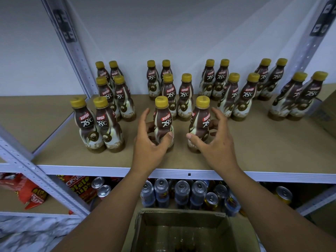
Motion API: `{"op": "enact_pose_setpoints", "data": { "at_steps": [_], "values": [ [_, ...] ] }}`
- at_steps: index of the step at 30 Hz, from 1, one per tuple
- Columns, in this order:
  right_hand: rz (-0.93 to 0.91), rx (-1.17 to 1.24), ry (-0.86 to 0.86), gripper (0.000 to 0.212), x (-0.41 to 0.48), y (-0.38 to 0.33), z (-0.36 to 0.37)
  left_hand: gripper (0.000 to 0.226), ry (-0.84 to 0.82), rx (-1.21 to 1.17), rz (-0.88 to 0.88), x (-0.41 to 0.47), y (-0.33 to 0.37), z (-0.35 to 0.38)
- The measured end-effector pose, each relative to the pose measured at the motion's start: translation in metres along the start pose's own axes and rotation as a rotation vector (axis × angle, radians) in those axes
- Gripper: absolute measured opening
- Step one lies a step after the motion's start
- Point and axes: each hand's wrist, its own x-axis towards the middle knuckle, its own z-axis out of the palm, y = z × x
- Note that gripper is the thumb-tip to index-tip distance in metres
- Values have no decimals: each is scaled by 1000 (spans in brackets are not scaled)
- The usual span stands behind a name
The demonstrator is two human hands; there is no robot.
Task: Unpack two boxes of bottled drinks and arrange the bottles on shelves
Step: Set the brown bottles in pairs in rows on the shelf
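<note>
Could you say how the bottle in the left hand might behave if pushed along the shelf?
Tall with a narrow base, the bottle in the left hand could tip rather than slide. Its glossy sleeve may be slippery. It looks full, so probably fairly heavy.

The bottles (185,95) are glossy plastic with matt yellow caps (186,77). The shelf board (263,146) looks matt, the box (181,220) plain cardboard.

A cluster of drink cans (181,192) stands upright, silver tops showing. Just left of the cluster, two more cans (101,187) stand against a red potato chips bag (80,186). Further left lie other red snack packets (34,194). Well right of the cluster stands a lone yellow can (283,194).
</note>
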Motion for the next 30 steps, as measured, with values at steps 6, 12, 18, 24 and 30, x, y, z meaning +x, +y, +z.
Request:
{"op": "enact_pose_setpoints", "data": {
  "at_steps": [6,12,18,24,30],
  "values": [
    [5,36,-6,91,-1,1,-1,84,2,12,2,0,1,0],
    [3,53,-3,97,-3,0,-1,84,6,17,7,0,2,0],
    [-9,17,17,96,0,1,0,84,11,1,15,0,0,0],
    [7,57,9,92,0,3,1,85,5,14,14,0,1,0],
    [10,85,16,97,-1,-2,0,84,4,6,22,0,1,0]
  ]
}}
